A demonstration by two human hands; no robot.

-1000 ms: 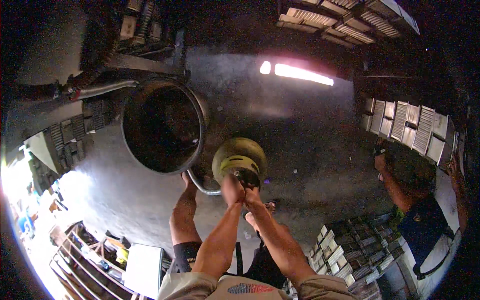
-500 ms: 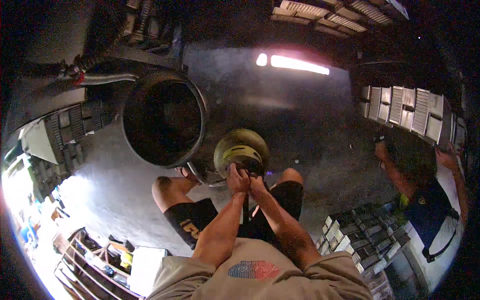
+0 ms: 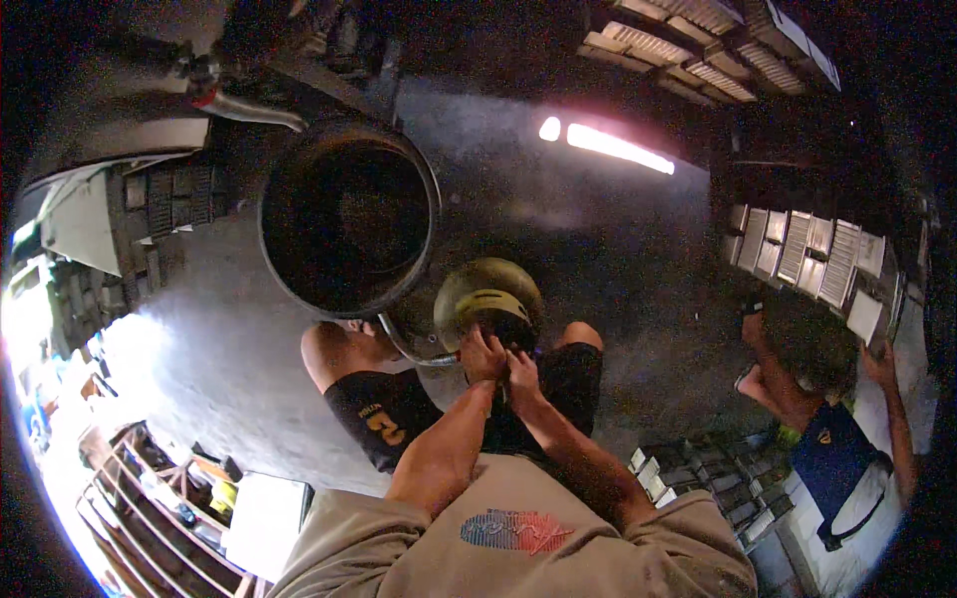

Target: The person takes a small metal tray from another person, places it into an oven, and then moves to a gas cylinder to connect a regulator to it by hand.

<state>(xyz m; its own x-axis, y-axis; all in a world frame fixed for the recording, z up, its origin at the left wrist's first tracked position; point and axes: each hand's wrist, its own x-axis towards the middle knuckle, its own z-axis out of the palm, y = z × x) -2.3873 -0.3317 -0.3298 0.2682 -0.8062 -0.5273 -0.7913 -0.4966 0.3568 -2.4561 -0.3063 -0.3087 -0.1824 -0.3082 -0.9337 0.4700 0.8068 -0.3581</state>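
Observation:
Between my bent knees stands a yellowish, rounded metal tank (image 3: 462, 291), which looks like a gas cylinder, with a slotted collar (image 3: 495, 301) around its top. My left hand (image 3: 482, 356) is at the near side of the collar, its fingers curled in over the dark middle. Just to the right and a little nearer is my right hand (image 3: 522, 379), fingers bent and pressed together. The two hands nearly touch. Whatever they grip is small, dark and covered by the fingers. A bent metal pipe (image 3: 397, 346) curves from the big drum toward the tank, close to my left hand.
A large, dark, open-mouthed round drum (image 3: 431, 221) stands ahead to the left. Stacked grey blocks (image 3: 718, 478) lie at the lower right, with pale slatted pieces (image 3: 797, 249) beyond. A co-worker (image 3: 835, 453) is at the right, arms stretched forward. A wooden rack (image 3: 150, 488) stands at lower left.
The view has shifted, so the drum and tank appear farther right. My hands stay at the collar, with the fingers slightly rearranged. The co-worker's arms have moved, one hand now beside a pale piece.

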